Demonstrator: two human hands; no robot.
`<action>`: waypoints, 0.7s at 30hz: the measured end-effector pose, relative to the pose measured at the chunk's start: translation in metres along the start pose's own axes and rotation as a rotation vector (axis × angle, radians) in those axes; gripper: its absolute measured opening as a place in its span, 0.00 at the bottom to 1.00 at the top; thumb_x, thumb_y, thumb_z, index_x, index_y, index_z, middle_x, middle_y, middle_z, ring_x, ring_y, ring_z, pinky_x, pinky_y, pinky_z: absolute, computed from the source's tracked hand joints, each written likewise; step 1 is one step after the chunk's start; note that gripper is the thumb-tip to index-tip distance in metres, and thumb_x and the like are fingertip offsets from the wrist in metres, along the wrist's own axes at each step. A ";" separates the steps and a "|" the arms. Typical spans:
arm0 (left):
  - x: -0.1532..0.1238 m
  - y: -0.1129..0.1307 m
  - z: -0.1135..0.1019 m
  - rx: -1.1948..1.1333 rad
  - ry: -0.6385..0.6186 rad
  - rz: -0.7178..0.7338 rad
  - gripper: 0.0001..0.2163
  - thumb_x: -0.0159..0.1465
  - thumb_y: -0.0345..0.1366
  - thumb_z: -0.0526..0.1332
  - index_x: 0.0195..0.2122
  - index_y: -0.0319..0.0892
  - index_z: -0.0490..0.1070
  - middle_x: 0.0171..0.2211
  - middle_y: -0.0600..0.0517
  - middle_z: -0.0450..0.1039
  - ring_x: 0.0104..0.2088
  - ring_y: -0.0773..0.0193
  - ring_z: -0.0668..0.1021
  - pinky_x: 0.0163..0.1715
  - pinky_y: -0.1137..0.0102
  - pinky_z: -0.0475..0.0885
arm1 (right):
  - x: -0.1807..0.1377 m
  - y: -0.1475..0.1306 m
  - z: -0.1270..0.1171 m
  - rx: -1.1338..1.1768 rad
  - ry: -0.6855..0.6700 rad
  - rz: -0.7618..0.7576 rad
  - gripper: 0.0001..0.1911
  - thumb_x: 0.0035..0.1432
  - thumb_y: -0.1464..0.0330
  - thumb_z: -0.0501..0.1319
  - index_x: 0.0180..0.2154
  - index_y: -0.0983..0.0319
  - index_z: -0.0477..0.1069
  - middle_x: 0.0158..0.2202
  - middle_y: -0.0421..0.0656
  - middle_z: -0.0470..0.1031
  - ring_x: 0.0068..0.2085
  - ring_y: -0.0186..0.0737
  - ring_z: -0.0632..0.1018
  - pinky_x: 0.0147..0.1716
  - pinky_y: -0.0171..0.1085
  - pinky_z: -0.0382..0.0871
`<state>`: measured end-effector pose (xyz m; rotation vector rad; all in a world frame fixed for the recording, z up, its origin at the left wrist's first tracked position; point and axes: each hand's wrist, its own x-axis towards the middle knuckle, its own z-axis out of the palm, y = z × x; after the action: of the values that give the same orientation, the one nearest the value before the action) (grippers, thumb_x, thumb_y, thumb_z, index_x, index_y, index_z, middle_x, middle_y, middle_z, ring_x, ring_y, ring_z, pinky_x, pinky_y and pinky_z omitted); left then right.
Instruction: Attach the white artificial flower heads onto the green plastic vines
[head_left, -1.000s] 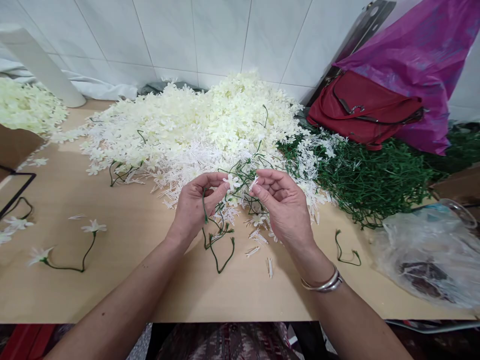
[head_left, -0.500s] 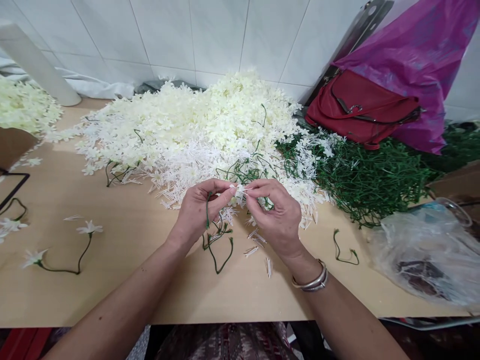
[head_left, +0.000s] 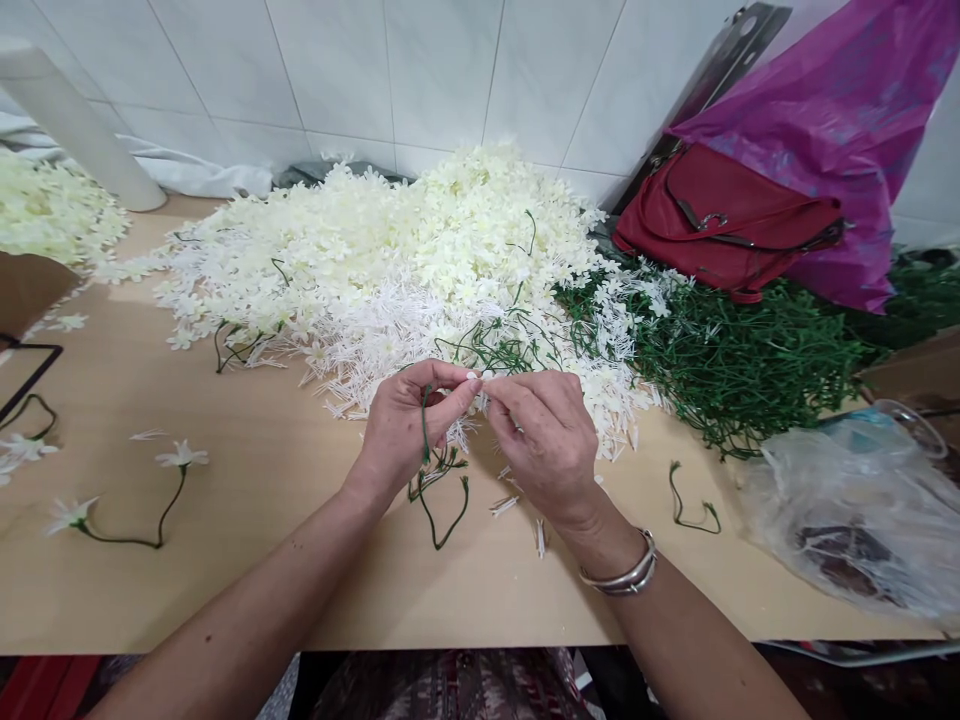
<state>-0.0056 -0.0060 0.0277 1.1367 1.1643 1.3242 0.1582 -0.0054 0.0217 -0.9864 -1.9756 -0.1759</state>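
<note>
My left hand (head_left: 405,420) pinches a small white artificial flower (head_left: 487,377) between thumb and index finger. A green plastic stem (head_left: 426,425) hangs down along that hand's fingers. My right hand (head_left: 551,435) is closed, with thumb and fingertips pinched on the same flower from the other side; they cover much of it. Below the hands, loose green stems (head_left: 442,510) and thin white stamen pieces (head_left: 541,538) lie on the table (head_left: 465,610). A big pile of white flower heads (head_left: 375,240) rises just behind.
Green stems (head_left: 750,350) are heaped at the right, under a red bag (head_left: 727,220) and a purple plastic bag (head_left: 840,130). A clear plastic bag (head_left: 862,500) sits near the right front. Two flowers on one stem (head_left: 124,541) lie at the left.
My right hand has turned over and closed in, its knuckles now facing up and its fingertips nearer my left thumb. The thin white strands between the fingertips are now mostly covered.
</note>
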 end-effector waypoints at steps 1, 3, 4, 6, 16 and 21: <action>0.000 0.000 0.000 0.002 -0.002 -0.001 0.07 0.57 0.39 0.73 0.32 0.42 0.81 0.21 0.57 0.70 0.17 0.75 0.65 0.12 0.79 0.60 | 0.001 0.000 0.000 0.013 0.002 0.007 0.13 0.68 0.76 0.60 0.45 0.52 0.76 0.38 0.41 0.84 0.39 0.43 0.80 0.43 0.46 0.67; -0.001 0.002 0.000 0.001 0.006 0.001 0.08 0.57 0.40 0.73 0.32 0.42 0.81 0.21 0.57 0.70 0.17 0.75 0.65 0.12 0.79 0.61 | 0.001 -0.001 -0.001 0.046 0.017 0.028 0.12 0.68 0.76 0.61 0.44 0.53 0.77 0.39 0.41 0.85 0.40 0.44 0.81 0.43 0.46 0.68; -0.001 0.003 0.000 0.002 0.015 0.003 0.08 0.57 0.40 0.74 0.31 0.42 0.81 0.21 0.58 0.69 0.17 0.75 0.64 0.12 0.79 0.61 | 0.002 -0.001 -0.001 0.068 0.027 0.046 0.11 0.68 0.76 0.62 0.43 0.53 0.77 0.39 0.41 0.85 0.41 0.44 0.82 0.44 0.46 0.69; -0.002 0.004 0.000 0.018 0.037 0.012 0.08 0.57 0.40 0.74 0.31 0.42 0.80 0.20 0.58 0.68 0.17 0.75 0.64 0.13 0.79 0.61 | 0.002 -0.001 -0.001 0.105 0.041 0.094 0.09 0.68 0.75 0.64 0.42 0.54 0.76 0.40 0.42 0.85 0.42 0.44 0.83 0.45 0.46 0.69; -0.006 -0.003 -0.002 0.429 0.091 0.382 0.02 0.64 0.36 0.68 0.36 0.46 0.81 0.18 0.60 0.64 0.21 0.70 0.67 0.25 0.73 0.66 | 0.007 -0.009 0.000 0.266 0.017 0.407 0.09 0.62 0.73 0.67 0.31 0.57 0.73 0.29 0.37 0.78 0.29 0.37 0.74 0.39 0.44 0.65; -0.005 0.000 -0.002 0.541 0.085 0.533 0.03 0.66 0.33 0.67 0.37 0.46 0.81 0.20 0.60 0.67 0.20 0.71 0.65 0.25 0.74 0.65 | 0.005 -0.004 0.005 0.690 -0.025 0.729 0.05 0.61 0.66 0.67 0.32 0.58 0.75 0.29 0.38 0.75 0.31 0.37 0.72 0.34 0.38 0.67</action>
<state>-0.0069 -0.0112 0.0269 1.8971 1.3850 1.5004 0.1510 -0.0030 0.0232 -1.1437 -1.4012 0.8623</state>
